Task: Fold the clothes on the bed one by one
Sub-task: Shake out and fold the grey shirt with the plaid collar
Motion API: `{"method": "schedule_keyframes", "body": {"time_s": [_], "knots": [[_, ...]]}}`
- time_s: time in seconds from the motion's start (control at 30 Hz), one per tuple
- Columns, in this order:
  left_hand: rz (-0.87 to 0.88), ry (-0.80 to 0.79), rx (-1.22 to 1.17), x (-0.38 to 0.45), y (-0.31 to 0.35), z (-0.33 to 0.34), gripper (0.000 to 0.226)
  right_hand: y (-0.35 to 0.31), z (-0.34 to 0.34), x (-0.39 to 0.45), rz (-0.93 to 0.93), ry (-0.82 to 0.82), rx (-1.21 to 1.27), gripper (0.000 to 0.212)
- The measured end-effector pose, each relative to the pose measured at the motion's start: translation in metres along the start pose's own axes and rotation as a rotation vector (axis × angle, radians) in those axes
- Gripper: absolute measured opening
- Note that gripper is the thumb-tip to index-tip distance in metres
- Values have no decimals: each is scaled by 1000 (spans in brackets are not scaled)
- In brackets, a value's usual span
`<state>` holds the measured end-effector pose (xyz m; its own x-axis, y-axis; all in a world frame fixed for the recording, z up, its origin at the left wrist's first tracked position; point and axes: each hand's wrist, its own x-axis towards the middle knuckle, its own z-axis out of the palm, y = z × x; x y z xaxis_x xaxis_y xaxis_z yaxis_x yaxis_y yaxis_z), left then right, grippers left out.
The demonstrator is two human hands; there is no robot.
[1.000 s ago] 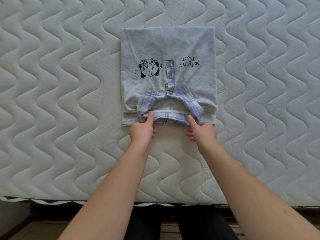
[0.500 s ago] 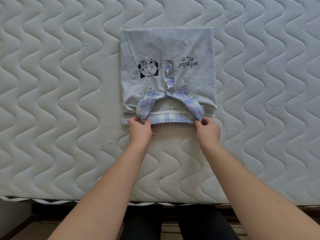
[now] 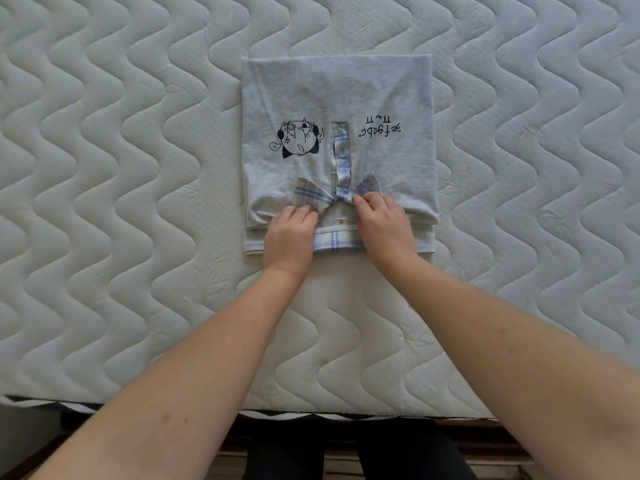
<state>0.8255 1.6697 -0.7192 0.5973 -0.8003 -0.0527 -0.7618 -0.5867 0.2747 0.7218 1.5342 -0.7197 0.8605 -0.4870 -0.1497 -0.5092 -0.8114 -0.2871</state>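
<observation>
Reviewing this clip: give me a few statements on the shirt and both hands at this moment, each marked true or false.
1. The grey shirt lies folded into a rectangle on the quilted mattress. True.
2. The left hand hangs off the mattress edge. False: it rests on the shirt at the plaid collar.
3. The right hand touches the collar's other wing. True.
4. The cartoon print is covered by a hand. False: it shows in full, beyond the hands.
5. The collar is plain white. False: it is plaid, with blue stripes.
</observation>
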Motion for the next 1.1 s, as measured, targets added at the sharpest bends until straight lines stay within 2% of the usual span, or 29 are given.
{"method": "schedule_keyframes", "body": {"time_s": [0.07, 0.13, 0.2, 0.3, 0.37, 0.43, 0.57, 0.63, 0.7, 0.77, 0.83, 0.9, 1.0, 1.07, 1.1], "knots": [[118, 44, 43, -9, -7, 5, 27, 6, 2, -1, -47, 26, -42, 48], [146, -17, 103, -20, -13, 8, 42, 11, 5, -9, -85, 30, -105, 48], [121, -136, 188, -31, -16, 10, 54, 11, 12, -23, -102, -13, -149, 48], [71, -105, 183, -35, -14, 13, 56, 9, 20, -39, -85, -65, -106, 49], [71, -74, 145, -24, -7, 16, 58, 7, 18, -37, -61, 12, -42, 50], [58, -118, 134, -7, -4, 21, 61, 9, 17, -30, -18, 56, 1, 54], [-6, -335, 149, 11, -9, 39, 66, 20, 21, -23, 31, -248, -52, 69], [-7, -370, 164, 12, -10, 43, 67, 21, 21, -20, 14, -286, -45, 70], [12, -385, 97, 15, -10, 35, 66, 19, 9, -18, 34, -177, 94, 58], [1, -288, -54, 19, -15, 17, 62, 22, -6, -18, 144, 63, 249, 42], [-93, -56, -166, 18, -28, -1, 54, 33, -17, -19, 368, 236, 320, 37], [-358, 89, -219, 15, -44, -10, 53, 49, -22, -14, 663, 243, 383, 44], [-853, 44, -385, 13, -64, -10, 57, 68, -19, -3, 983, 63, 579, 56], [-991, -44, -480, 14, -73, -9, 48, 74, -14, -1, 1020, -43, 601, 55], [-996, -98, -504, 14, -77, -7, 44, 74, -12, -1, 1006, -74, 575, 55]]}}
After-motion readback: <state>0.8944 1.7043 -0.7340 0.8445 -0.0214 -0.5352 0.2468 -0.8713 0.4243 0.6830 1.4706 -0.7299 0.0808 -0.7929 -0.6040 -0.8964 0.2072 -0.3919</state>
